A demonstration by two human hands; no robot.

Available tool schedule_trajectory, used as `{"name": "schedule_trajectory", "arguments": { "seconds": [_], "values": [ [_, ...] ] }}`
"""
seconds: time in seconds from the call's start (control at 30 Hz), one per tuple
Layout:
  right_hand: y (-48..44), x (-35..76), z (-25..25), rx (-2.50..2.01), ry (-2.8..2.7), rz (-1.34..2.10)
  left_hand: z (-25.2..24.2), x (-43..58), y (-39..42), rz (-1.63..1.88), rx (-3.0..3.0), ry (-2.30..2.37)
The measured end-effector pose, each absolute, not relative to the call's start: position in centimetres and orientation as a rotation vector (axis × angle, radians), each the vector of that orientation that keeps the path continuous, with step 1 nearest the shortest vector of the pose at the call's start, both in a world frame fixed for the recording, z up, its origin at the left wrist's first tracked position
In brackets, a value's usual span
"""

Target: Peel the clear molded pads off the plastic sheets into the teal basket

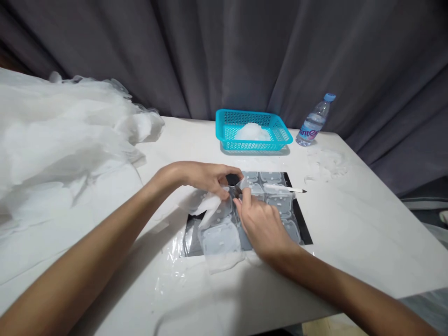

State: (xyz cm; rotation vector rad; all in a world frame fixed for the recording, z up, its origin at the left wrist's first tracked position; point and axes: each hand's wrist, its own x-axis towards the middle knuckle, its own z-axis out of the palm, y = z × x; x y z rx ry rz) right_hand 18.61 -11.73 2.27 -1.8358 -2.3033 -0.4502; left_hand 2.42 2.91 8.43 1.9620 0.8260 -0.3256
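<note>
Over a black sheet [304,225] covered with several translucent whitish fabric pieces [221,240], both of my hands work close together. My left hand [212,179] pinches a sheer white fabric piece [209,204] between thumb and fingers. My right hand [261,217] is closed around a small dark metal tool [238,190], its tip against the fabric by my left fingers; most of the tool is hidden in the hand. A white pen [287,188] with a dark tip lies across the pieces at the right.
A large heap of sheer white fabric [66,126] fills the left side. Behind the sheet stands a turquoise basket [254,145] holding white material [252,132]. A water bottle [312,122] and thin white scraps [325,163] are at the back right, before a grey curtain [238,56].
</note>
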Motion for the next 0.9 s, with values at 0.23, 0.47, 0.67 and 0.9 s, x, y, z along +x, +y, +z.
{"name": "schedule_trajectory", "arguments": {
  "seconds": [0.23,0.47,0.67,0.9],
  "values": [
    [-10.8,18.5,2.7,-1.860,-2.416,-0.338,7.7,2.2,3.1,-0.264,2.029,0.773],
    [-11.0,18.5,2.7,-1.834,-2.440,-0.361,7.7,1.8,3.4,-0.293,2.023,0.786],
    [-11.8,19.8,2.8,-1.999,-2.424,-0.168,10.1,0.3,3.6,-0.504,1.970,0.891],
    [-10.7,21.6,3.2,-1.956,-2.459,0.072,10.0,2.2,1.0,-0.598,2.155,0.853]
  ]
}}
